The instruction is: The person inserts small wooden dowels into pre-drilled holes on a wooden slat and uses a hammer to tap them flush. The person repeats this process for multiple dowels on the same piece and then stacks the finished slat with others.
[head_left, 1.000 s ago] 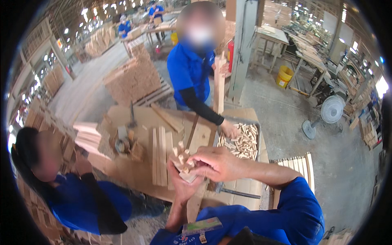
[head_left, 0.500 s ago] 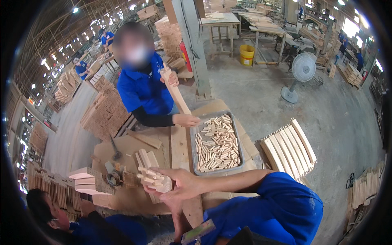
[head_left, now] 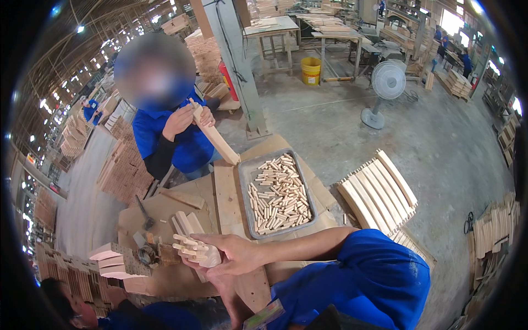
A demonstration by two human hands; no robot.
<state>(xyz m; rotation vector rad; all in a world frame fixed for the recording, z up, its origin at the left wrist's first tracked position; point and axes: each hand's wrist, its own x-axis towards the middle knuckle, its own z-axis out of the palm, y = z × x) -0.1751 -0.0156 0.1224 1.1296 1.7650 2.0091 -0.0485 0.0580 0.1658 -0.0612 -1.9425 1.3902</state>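
Observation:
My right hand [head_left: 237, 254] reaches in from the right and is closed round a pale wooden piece [head_left: 212, 257] with a rounded end. Below it, my left hand [head_left: 221, 279] grips the same piece from underneath. Several short wooden dowels [head_left: 190, 247] project from it toward the left; the palms hide how they sit. Under the hands, pale wooden bars [head_left: 186, 222] lie on the work table [head_left: 234, 212]. Just beyond my right forearm stands a grey tray [head_left: 245, 190] of loose dowels [head_left: 279, 195].
Across the table a co-worker [head_left: 165, 137] holds a long wooden rail [head_left: 215, 138], its lower end near the tray. A hammer [head_left: 144, 213] lies at left, by stacked curved pieces [head_left: 113, 259]. Curved slats [head_left: 379, 190] stand at right. Another person [head_left: 148, 314] is at lower left.
The co-worker's hand has left the tray's edge and is now at the rail's upper end, where a dowel shows. My hands keep their grip; the whole view has shifted slightly.

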